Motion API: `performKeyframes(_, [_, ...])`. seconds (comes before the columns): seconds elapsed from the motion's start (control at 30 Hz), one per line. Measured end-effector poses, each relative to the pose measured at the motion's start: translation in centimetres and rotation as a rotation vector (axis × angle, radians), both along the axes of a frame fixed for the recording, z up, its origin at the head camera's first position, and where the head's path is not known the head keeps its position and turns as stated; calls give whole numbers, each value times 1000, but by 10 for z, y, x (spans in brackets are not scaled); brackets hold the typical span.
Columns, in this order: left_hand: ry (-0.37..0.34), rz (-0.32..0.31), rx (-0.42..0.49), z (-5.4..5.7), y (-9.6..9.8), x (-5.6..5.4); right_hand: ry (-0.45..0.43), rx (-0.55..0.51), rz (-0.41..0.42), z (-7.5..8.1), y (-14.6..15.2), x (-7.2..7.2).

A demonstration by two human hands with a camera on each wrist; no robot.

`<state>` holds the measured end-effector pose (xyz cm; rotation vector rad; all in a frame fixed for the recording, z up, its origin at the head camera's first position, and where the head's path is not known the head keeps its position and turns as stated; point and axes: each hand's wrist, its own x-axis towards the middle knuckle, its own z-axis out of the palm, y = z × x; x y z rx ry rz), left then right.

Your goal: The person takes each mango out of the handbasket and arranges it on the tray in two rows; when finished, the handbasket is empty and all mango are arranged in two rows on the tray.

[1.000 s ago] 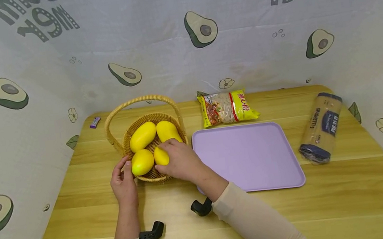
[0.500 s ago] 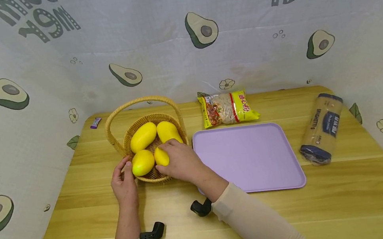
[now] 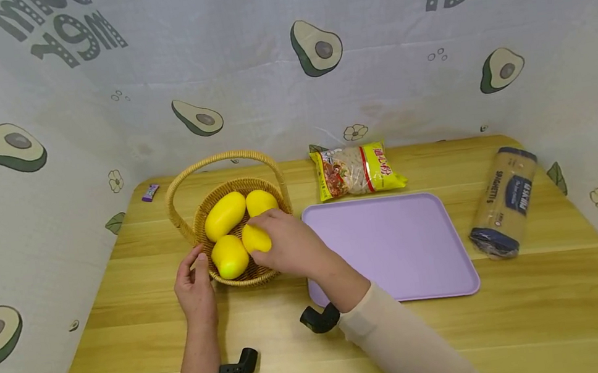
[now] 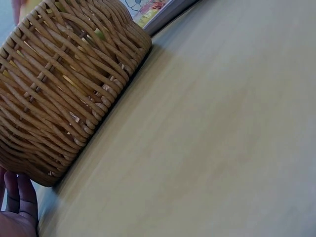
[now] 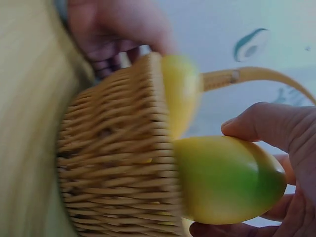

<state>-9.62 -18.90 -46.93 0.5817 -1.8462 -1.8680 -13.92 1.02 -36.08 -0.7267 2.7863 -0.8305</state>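
Note:
A wicker basket (image 3: pixel 258 278) with an arched handle stands left of centre, holding several yellow mangoes. My right hand (image 3: pixel 293 243) grips one mango (image 3: pixel 256 238) at the basket's right side. In the right wrist view this mango (image 5: pixel 222 180), green toward its end, sticks up past the rim between thumb and fingers. My left hand (image 3: pixel 196 289) rests against the basket's left side, thumb by the rim, fingers along the outer wall. Beside it lies the front-left mango (image 3: pixel 230 258). A long mango (image 3: pixel 225 216) lies behind, and the back-right mango (image 3: pixel 261 201) is partly hidden by my right hand.
Right of the basket lies a lilac tray (image 3: pixel 388 250). Behind the tray is a yellow food packet (image 3: pixel 355 170). A spaghetti pack (image 3: pixel 504 202) lies at the far right, and a small purple wrapper (image 3: pixel 150 193) at the back left.
My right hand has moved slightly right with its mango. The front-left mango has rolled a little right and its green tip now points toward me. My left hand stays in place.

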Motion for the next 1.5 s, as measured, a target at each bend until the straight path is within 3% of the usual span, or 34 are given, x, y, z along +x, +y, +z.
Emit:
performKeyframes(0.3, [-9, -6, -5, 2, 0, 0, 35, -153, -40, 14, 32, 22])
performKeyframes(0.6, [4, -3, 5, 1, 0, 0, 20, -162, 32, 20, 69, 39])
performKeyframes(0.8, [3, -1, 4, 0, 0, 0, -11, -162, 10, 19, 102, 38])
performKeyframes(1.13, [2, -4, -3, 0, 0, 0, -91, -218, -241, 6, 128, 20])
performKeyframes(1.3, [-7, -2, -1, 1, 0, 0, -165, -357, -360, 0, 120, 4])
performKeyframes(1.5, [-6, -5, 9, 1, 1, 1, -217, -607, -515, -10, 101, -11])
